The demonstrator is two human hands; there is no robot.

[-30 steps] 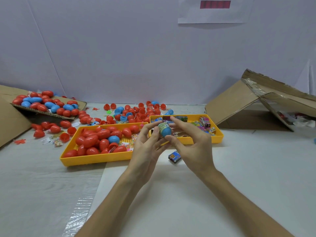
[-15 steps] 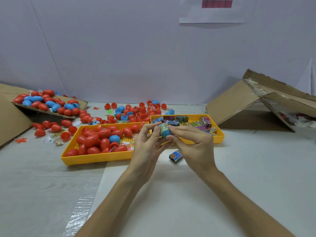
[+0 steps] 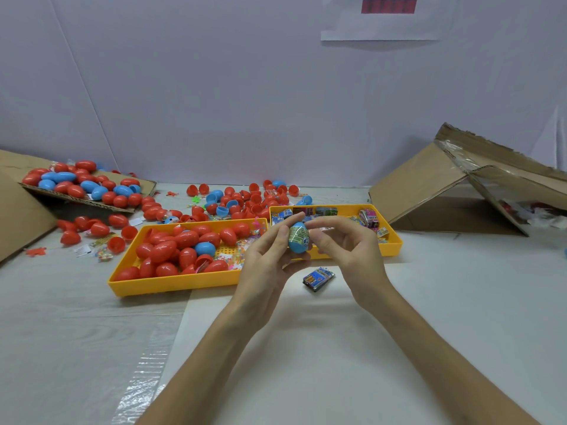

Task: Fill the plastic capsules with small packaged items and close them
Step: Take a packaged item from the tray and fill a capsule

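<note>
Pinching the blue capsule (image 3: 299,248), the left hand (image 3: 264,265); right hand (image 3: 352,256) grip unclear, now drawn back off its label (image 3: 295,235).

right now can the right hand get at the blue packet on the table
Probably yes: the packet lies uncovered on the table just below the right hand, though that hand and the left hand are both on the blue egg.

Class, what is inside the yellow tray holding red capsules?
The tray holds many red capsules, a blue capsule and small packets. Anything beneath the heap is covered.
</note>
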